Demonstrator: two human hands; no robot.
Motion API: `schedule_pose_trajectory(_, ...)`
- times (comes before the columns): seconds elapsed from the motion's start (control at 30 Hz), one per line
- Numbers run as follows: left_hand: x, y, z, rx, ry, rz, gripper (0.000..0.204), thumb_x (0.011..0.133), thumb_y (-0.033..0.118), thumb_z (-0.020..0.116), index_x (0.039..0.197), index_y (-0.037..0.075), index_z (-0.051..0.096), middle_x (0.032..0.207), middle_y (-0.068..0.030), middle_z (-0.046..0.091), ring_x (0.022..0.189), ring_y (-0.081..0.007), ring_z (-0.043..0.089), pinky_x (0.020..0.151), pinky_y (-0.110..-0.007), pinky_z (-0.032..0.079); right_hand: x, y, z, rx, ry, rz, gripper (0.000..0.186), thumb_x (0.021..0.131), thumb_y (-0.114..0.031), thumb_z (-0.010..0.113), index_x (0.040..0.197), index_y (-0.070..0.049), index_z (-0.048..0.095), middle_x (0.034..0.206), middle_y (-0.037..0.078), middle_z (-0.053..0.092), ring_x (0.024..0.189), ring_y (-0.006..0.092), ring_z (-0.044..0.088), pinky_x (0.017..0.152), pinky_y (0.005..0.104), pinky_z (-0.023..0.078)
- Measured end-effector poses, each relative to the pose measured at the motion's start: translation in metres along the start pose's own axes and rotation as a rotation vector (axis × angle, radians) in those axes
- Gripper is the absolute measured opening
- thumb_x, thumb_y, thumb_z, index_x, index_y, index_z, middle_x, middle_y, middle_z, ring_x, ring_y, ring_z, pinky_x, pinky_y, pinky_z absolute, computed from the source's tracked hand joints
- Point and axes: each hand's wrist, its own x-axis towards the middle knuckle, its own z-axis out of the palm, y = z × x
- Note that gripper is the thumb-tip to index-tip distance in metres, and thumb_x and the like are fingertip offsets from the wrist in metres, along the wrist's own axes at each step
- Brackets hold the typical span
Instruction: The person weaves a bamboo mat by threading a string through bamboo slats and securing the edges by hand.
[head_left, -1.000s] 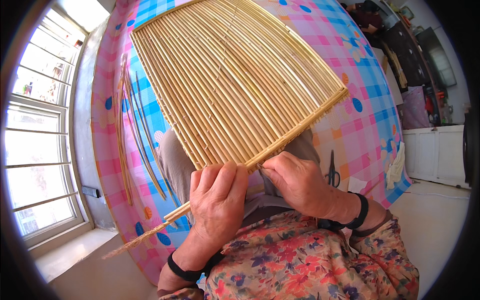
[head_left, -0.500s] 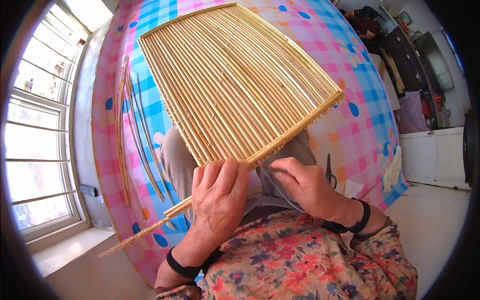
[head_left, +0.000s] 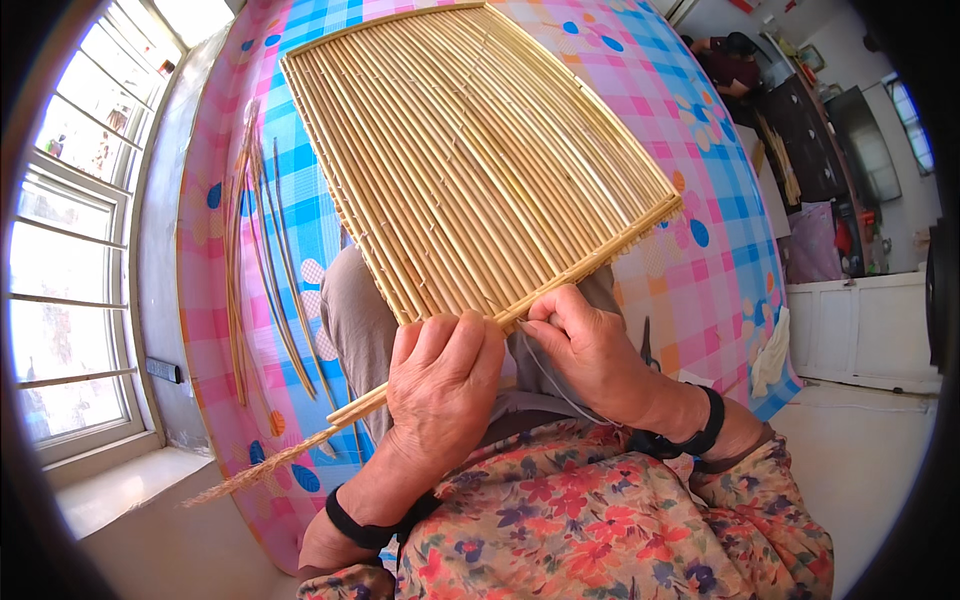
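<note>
A mat of straight, pale yellow plant stalks (head_left: 470, 170), stitched together in rows, rests across my knees. My left hand (head_left: 445, 375) is wrapped round its near corner and the edging stalks, whose loose ends (head_left: 355, 408) and a feathery seed head (head_left: 250, 475) stick out to the left. Close beside it, my right hand (head_left: 590, 345) is closed in a pinch at the mat's near edge. From its fingertips a thin grey cord (head_left: 560, 388) curves down toward my floral top; the fingers hide where it meets the edge.
On the checked pink and blue sheet (head_left: 690, 130), several loose stalks (head_left: 285, 270) lie to the left. Dark scissors (head_left: 647, 340) lie by my right forearm, with a white cloth (head_left: 770, 355) farther right. A barred window (head_left: 75, 270) stands left; another person (head_left: 730, 65) is at the far right.
My right hand has moved left and up to the mat's edge, with its fingertips now against it. The left hand keeps its grip.
</note>
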Motion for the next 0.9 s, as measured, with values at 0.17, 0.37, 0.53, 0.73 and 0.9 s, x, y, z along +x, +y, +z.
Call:
schedule_pose_trajectory(0.17, 0.0, -0.001, 0.0, -0.002, 0.007, 0.008, 0.029, 0.065, 0.006, 0.063, 0.094, 0.003, 0.063, 0.09, -0.0043, 0.057, 0.083, -0.0217, 0.055, 0.071, -0.035, 0.043, 0.01, -0.006, 0.002, -0.071, -0.004, -0.075, 0.015, 0.091, -0.009, 0.056, 0.1, -0.005, 0.045, 0.073, 0.018, 0.06, 0.069, 0.0384, 0.062, 0.056, 0.0458, 0.047)
schedule_pose_trajectory(0.37, -0.005, -0.003, 0.006, 0.005, 0.018, 0.012, 0.03, 0.063, 0.009, 0.062, 0.093, 0.004, 0.062, 0.089, -0.0039, 0.056, 0.081, -0.0211, 0.054, 0.07, -0.035, 0.042, 0.024, -0.018, -0.007, -0.155, -0.188, 0.041, 0.011, 0.094, -0.01, 0.053, 0.099, -0.003, 0.049, 0.073, 0.017, 0.06, 0.07, 0.0368, 0.063, 0.06, 0.0402, 0.048)
schedule_pose_trajectory(0.53, -0.005, -0.001, 0.012, 0.04, 0.057, 0.071, 0.024, 0.068, 0.015, 0.057, 0.09, 0.004, 0.061, 0.083, -0.0038, 0.048, 0.079, -0.0195, 0.05, 0.069, -0.033, 0.04, 0.05, -0.023, -0.023, -0.44, -0.365, -0.172, 0.013, 0.09, -0.017, 0.057, 0.093, -0.004, 0.056, 0.077, 0.019, 0.062, 0.073, 0.0378, 0.062, 0.061, 0.0431, 0.049)
schedule_pose_trajectory(0.73, -0.006, 0.001, 0.016, 0.071, 0.039, 0.058, 0.025, 0.068, 0.013, 0.06, 0.091, 0.004, 0.061, 0.086, -0.0032, 0.049, 0.081, -0.0193, 0.051, 0.071, -0.034, 0.041, 0.084, -0.029, -0.034, -0.562, -0.536, -0.329, 0.019, 0.081, -0.024, 0.063, 0.077, -0.006, 0.065, 0.082, 0.017, 0.061, 0.082, 0.0345, 0.06, 0.073, 0.0435, 0.049)
schedule_pose_trajectory(0.9, 0.002, 0.005, 0.007, 0.064, -0.02, 0.04, 0.026, 0.068, 0.012, 0.06, 0.092, 0.003, 0.061, 0.086, -0.0044, 0.049, 0.081, -0.0203, 0.051, 0.071, -0.035, 0.041, 0.109, -0.012, -0.025, -0.334, -0.665, -0.245, 0.02, 0.083, -0.018, 0.062, 0.076, 0.0, 0.059, 0.077, 0.013, 0.058, 0.073, 0.0248, 0.06, 0.067, 0.0371, 0.047)
